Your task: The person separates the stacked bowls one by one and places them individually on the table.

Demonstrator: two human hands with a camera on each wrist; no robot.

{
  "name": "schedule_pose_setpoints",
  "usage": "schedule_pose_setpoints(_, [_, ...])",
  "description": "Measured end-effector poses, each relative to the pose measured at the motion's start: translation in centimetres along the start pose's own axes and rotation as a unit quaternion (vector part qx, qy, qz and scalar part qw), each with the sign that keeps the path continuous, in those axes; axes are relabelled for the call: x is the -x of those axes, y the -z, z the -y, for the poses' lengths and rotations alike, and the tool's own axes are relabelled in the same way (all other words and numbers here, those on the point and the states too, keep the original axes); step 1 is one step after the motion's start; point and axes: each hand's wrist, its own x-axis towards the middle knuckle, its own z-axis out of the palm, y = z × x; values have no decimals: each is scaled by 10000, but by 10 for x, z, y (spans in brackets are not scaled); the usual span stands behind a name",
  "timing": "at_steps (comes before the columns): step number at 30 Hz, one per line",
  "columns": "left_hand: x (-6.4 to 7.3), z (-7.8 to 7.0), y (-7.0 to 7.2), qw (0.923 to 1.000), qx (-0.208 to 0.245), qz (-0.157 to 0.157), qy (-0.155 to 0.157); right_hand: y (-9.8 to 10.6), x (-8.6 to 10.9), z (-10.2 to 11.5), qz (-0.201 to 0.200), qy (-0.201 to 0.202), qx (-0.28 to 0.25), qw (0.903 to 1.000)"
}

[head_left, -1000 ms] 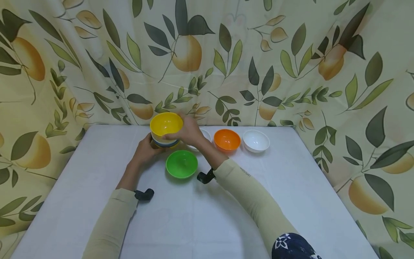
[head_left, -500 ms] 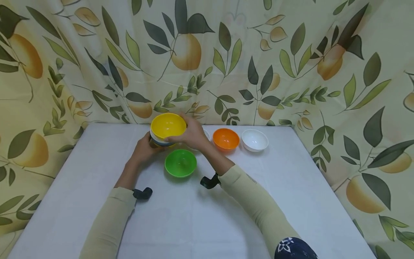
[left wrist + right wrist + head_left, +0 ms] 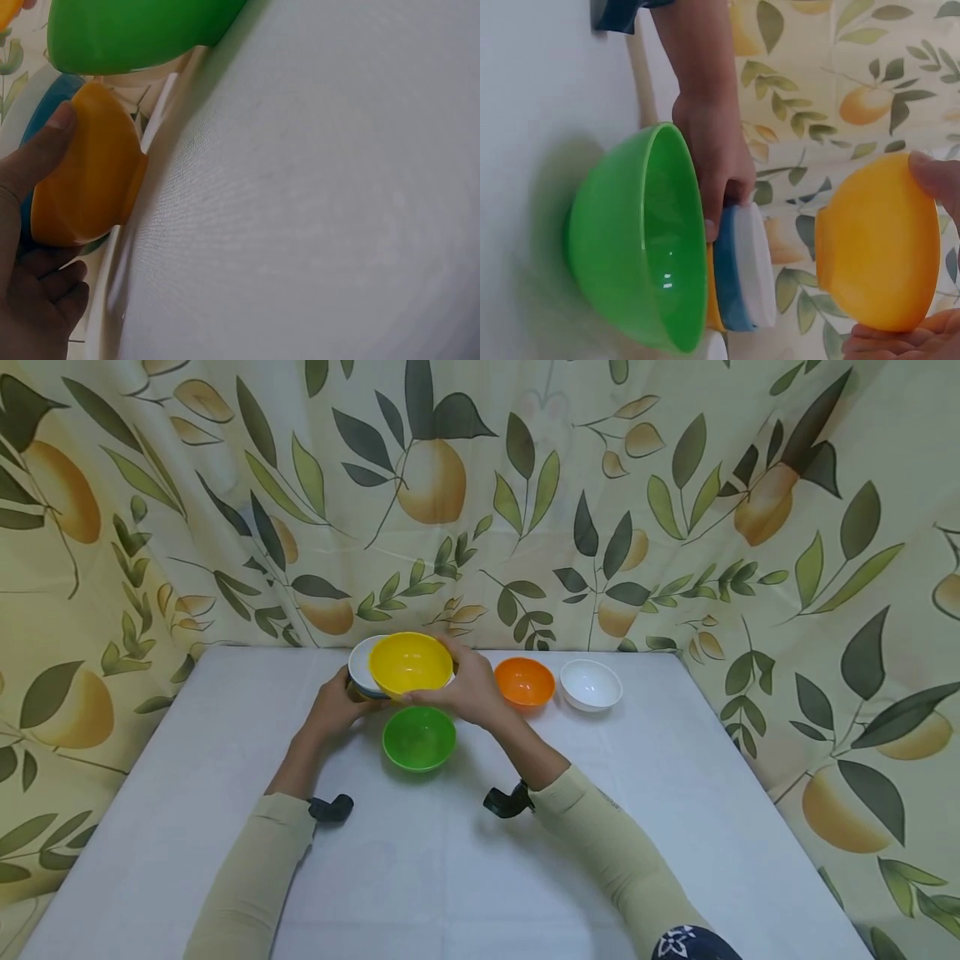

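My right hand point(image 3: 472, 689) holds a yellow bowl point(image 3: 411, 662) by its side, thumb and fingers on opposite edges. In the right wrist view that yellow bowl point(image 3: 881, 244) is apart from the stack. My left hand point(image 3: 330, 706) grips the stack of bowls at the back left of the table. A white bowl point(image 3: 360, 662) tops the stack; under it come a blue bowl point(image 3: 733, 270) and an orange-yellow bowl point(image 3: 90, 169) at the bottom. The left thumb presses on the stack's side in the left wrist view. A green bowl point(image 3: 420, 739) stands upright in front of both hands.
To the right along the back edge stand an orange bowl point(image 3: 525, 682) and a white bowl point(image 3: 592, 685). Another white bowl is mostly hidden behind my right hand. A white cloth covers the table point(image 3: 450, 860); a patterned curtain point(image 3: 480, 510) hangs behind.
My right hand has lifted the yellow bowl off the stack and moved it rightward, uncovering the white bowl beneath. My left hand stays on the stack.
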Motion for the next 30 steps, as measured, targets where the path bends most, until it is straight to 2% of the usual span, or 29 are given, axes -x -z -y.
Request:
schedule_pose_setpoints(5, [0, 0, 0, 9999, -77, -76, -62, 3, 10, -4, -40, -99, -159, 9998])
schedule_pose_setpoints(14, [0, 0, -1, 10000, -35, -42, 56, 11, 27, -11, -198, -128, -418, 9988])
schedule_pose_setpoints(20, [1, -1, -1, 9999, -44, -107, -41, 17, 37, -8, -244, -62, -589, 9979])
schedule_pose_setpoints(30, [1, -2, -1, 9999, -160, -26, 18, 28, 60, -13, -513, -272, -453, 9973])
